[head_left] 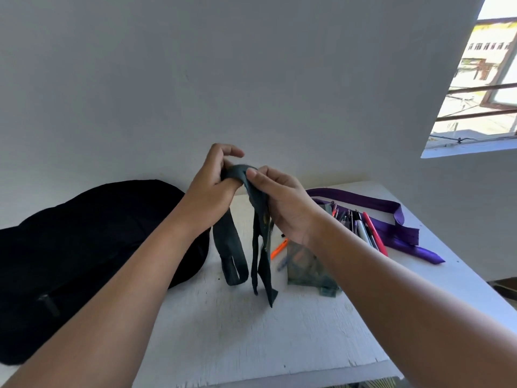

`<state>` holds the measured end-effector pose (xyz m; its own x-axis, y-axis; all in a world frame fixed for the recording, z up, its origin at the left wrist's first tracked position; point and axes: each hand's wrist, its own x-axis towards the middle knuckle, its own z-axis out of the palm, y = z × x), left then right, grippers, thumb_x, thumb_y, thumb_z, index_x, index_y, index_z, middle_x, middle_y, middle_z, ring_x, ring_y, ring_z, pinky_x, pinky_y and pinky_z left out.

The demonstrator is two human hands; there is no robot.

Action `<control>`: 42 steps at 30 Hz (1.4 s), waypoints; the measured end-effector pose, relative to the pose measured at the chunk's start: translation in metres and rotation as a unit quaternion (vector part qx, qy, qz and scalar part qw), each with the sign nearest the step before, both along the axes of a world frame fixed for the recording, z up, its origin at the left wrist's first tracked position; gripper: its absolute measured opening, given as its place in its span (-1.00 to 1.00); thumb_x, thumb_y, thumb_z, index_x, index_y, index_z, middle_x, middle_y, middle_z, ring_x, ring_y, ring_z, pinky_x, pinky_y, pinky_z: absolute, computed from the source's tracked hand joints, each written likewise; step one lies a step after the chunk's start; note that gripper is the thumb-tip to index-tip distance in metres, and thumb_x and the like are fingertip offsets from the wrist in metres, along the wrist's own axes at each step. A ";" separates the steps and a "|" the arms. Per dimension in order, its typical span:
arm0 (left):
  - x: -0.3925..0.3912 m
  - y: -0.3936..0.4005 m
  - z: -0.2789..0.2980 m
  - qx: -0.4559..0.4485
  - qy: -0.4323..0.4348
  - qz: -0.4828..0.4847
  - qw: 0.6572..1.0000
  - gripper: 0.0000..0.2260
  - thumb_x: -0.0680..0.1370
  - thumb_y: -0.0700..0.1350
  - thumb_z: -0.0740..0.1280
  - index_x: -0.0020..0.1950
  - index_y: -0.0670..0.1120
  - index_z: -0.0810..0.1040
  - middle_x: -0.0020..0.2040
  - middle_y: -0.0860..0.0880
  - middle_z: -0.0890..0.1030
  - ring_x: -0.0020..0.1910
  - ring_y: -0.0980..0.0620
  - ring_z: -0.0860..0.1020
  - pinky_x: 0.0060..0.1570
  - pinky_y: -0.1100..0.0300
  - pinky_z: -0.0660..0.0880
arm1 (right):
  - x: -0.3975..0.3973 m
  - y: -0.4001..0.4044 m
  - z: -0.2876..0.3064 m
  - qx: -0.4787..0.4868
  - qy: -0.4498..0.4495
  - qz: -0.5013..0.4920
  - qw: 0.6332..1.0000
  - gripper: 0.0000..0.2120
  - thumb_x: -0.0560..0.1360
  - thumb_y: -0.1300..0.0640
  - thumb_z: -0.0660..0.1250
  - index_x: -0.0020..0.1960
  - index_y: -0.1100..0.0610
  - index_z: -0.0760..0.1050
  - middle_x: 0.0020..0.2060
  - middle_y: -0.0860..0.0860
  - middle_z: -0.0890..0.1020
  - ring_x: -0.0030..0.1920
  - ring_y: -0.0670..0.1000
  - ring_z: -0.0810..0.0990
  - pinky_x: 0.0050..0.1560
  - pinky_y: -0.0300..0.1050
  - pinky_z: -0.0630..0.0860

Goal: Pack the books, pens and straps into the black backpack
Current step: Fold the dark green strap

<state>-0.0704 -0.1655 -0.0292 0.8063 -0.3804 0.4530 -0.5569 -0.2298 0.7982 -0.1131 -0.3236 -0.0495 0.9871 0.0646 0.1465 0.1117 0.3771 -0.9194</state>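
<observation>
Clearly the packing is at an early stage. Both hands, the left hand (pixel 212 189) and the right hand (pixel 282 205), pinch a dark strap (pixel 233 256) above the table (pixel 251 331). Pens (pixel 361 231) and a purple strap (pixel 397 219) lie unpacked behind. The black backpack (pixel 92 233) lies on the left; no books are visible.

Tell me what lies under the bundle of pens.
The pens lie on a purple strap, which rests on the white table. The right arm covers their near ends.

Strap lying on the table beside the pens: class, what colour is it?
Purple strap; head view, the only view, shows it.
</observation>
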 end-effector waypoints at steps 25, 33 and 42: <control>-0.016 -0.019 -0.044 -0.146 0.176 -0.048 0.972 -0.74 0.58 0.11 0.22 -0.03 -0.09 0.39 -0.28 0.03 0.33 -0.33 0.11 0.27 -0.26 0.16 0.26 | 0.002 0.005 0.012 0.084 0.003 -0.020 0.996 -0.85 0.66 0.16 0.36 0.16 0.22 0.57 -0.11 0.13 0.70 -0.14 0.08 0.69 -0.14 -0.04 0.68; -0.025 -0.034 -0.049 -0.120 0.204 -0.014 0.971 -0.82 0.60 -0.22 0.30 0.14 -0.01 0.57 -0.08 0.00 0.70 0.01 0.05 0.65 0.06 0.15 0.56 | 0.004 0.006 0.025 0.053 0.012 -0.056 0.997 -0.91 0.60 0.05 0.44 0.03 0.07 0.62 -0.13 -0.01 0.68 -0.09 -0.03 0.62 -0.15 -0.10 0.62; -0.020 -0.025 -0.064 -0.060 0.277 -0.020 0.959 -0.89 0.52 -0.22 0.29 -0.01 -0.10 0.59 -0.30 -0.01 0.48 -0.25 -0.02 0.43 -0.14 0.10 0.40 | 0.009 -0.003 0.017 0.065 -0.002 -0.074 0.995 -0.91 0.64 0.04 0.38 -0.04 0.00 0.57 -0.17 -0.11 0.66 -0.11 -0.07 0.56 -0.07 -0.19 0.50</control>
<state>-0.0902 -0.1907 -0.0937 0.9215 -0.3884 0.0014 -0.0458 -0.1050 0.9934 -0.1045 -0.3270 -0.0323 0.9837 -0.1017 0.1483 0.1789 0.4721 -0.8632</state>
